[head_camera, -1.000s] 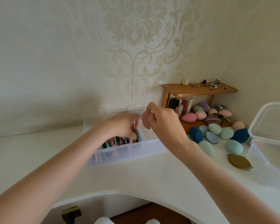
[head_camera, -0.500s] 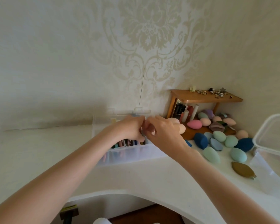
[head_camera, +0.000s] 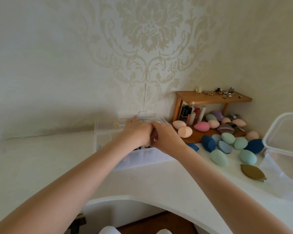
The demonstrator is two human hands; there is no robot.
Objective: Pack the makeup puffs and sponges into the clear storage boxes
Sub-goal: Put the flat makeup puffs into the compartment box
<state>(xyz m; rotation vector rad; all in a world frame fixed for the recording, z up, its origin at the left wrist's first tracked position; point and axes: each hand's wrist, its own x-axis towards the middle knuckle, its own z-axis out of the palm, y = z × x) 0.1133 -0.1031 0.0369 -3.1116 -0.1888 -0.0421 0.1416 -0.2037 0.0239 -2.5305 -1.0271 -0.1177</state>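
Fingers of left hand reached flat over clear box; fingers of right hand curled down into it, grip hidden, cannot tell on what. Hands touching above box on white worktop. Loose sponges strewn right, on worktop and wooden shelf, near second clear box.

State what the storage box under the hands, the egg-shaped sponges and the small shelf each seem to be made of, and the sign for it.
Storage box: clear, glossy plastic, probably; its contents show through the walls. Sponges, such as the pink one: soft matte foam, seemingly; rounded, with no shine. Shelf: wood with a smooth, lightly varnished look; warm brown with a faint sheen.
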